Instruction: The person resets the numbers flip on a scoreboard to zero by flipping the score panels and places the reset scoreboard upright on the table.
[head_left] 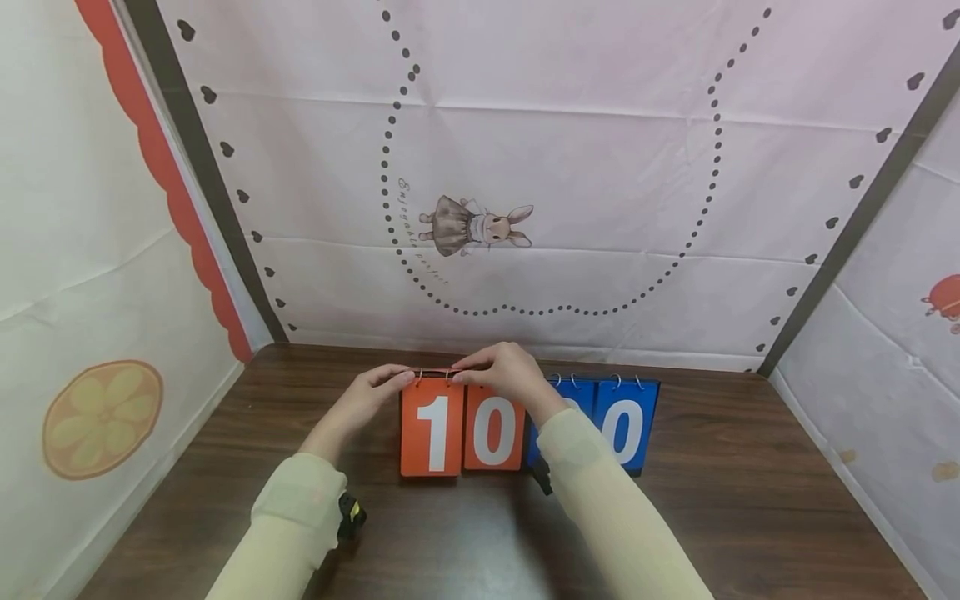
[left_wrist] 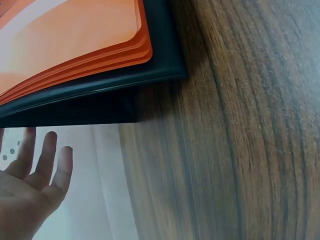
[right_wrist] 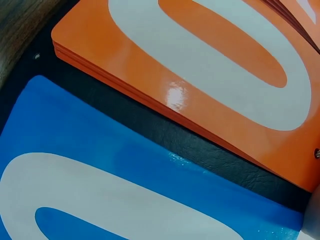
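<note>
A flip scoreboard stands propped up on the table, its cards hung on metal rings. Its orange "1" card and orange "0" card are on the left; blue "0" cards are on the right, one partly behind the right forearm. My left hand pinches the board's top left corner, and its fingers reach behind the black backing in the left wrist view. My right hand pinches the top edge near the rings between the two orange cards. Its fingertips are mostly out of the right wrist view.
The brown wooden table extends around the board. Behind it hangs a pale printed cloth with a rabbit figure. Cloth walls also close off the left and right sides.
</note>
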